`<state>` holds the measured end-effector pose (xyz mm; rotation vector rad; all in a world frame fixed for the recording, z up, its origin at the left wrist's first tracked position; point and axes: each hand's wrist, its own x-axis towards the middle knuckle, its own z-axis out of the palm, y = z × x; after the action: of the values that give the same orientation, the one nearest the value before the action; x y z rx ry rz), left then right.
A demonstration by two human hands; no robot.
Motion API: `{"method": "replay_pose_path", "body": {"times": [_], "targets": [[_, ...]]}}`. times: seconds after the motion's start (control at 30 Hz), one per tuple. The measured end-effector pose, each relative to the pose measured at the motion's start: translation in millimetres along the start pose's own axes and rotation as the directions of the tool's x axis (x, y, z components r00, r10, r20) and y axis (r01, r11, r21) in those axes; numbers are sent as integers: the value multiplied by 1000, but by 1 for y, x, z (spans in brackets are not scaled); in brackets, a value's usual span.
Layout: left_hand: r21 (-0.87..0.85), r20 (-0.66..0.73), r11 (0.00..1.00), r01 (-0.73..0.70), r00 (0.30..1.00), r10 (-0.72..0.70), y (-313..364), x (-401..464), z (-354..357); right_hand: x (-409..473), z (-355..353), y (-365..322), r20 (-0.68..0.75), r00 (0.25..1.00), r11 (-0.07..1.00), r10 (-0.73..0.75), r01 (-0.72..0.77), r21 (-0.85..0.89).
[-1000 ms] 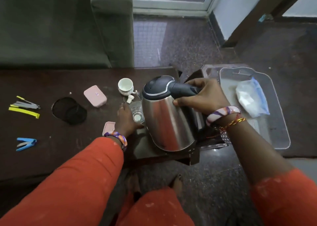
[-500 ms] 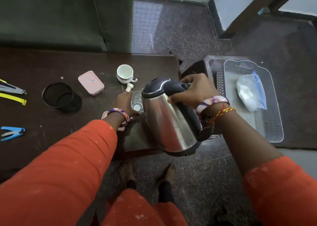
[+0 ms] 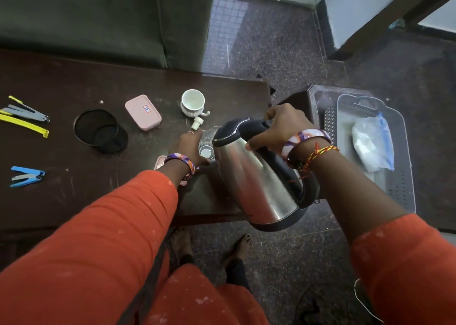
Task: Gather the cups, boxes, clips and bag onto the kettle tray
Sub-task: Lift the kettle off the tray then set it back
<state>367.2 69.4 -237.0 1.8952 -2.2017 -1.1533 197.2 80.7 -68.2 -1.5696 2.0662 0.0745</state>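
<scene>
Kettle (image 3: 256,176) lifted, tilted in right hand (image 3: 283,129); left hand (image 3: 191,147) grips glass (image 3: 206,144).

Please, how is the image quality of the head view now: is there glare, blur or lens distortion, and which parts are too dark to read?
Head view: dim room; soft highlights streak the steel kettle; the dark table hides detail; the clear glass by the left hand is hard to read; wide-angle lens bends the sleeves at the edges; right hand fairly sharp.
</scene>
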Motion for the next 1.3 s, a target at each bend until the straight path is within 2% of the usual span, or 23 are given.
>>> {"method": "replay_pose_path", "body": {"times": [0.5,1.3], "targets": [[-53,-8,998,19,1000,-20,1,2,0,9,-2,-15,116,993,995,-21,32,-91],[-83,-23,996,36,999,-38,10,-9,-7,16,-12,-24,194,981,995,5,14,-94]]}}
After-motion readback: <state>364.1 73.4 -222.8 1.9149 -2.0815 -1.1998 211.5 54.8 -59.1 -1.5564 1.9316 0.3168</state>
